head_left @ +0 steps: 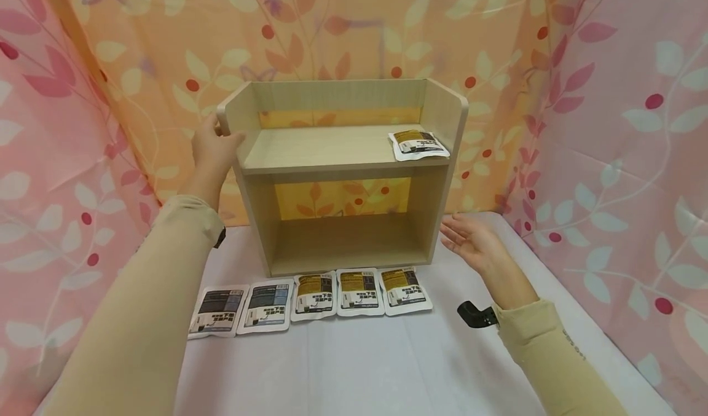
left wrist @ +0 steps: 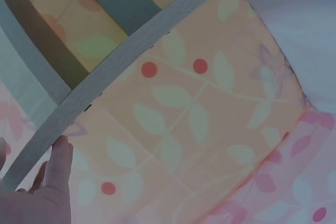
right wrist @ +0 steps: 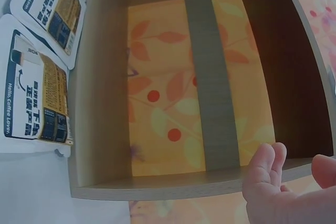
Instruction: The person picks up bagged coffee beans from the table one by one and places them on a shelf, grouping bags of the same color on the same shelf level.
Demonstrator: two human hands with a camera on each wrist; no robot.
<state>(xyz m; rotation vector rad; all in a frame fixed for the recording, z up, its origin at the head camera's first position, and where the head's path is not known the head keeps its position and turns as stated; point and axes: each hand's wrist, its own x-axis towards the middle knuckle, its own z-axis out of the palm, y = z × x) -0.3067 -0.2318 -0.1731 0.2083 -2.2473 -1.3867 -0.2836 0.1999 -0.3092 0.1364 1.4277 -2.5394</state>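
Observation:
A pale wooden two-tier shelf (head_left: 348, 173) stands upright on the white-covered table. My left hand (head_left: 214, 149) holds its left side panel near the top, thumb toward the inner face and fingers along the outside; the left wrist view shows those fingers (left wrist: 59, 169) against the panel. Beside the lower right side panel is my right hand (head_left: 472, 244), its fingers extended and holding nothing. Whether it touches the panel, I cannot tell. One white coffee packet (head_left: 417, 144) with a brown-gold label lies at the right end of the upper board.
Several packets lie in a row before the shelf: brown-gold-labelled ones (head_left: 358, 292) toward the right, a blue-grey one (head_left: 267, 305) and a dark-labelled one (head_left: 218, 310) at left. Floral curtains (head_left: 625, 127) enclose the table (head_left: 354, 367) at the back and sides.

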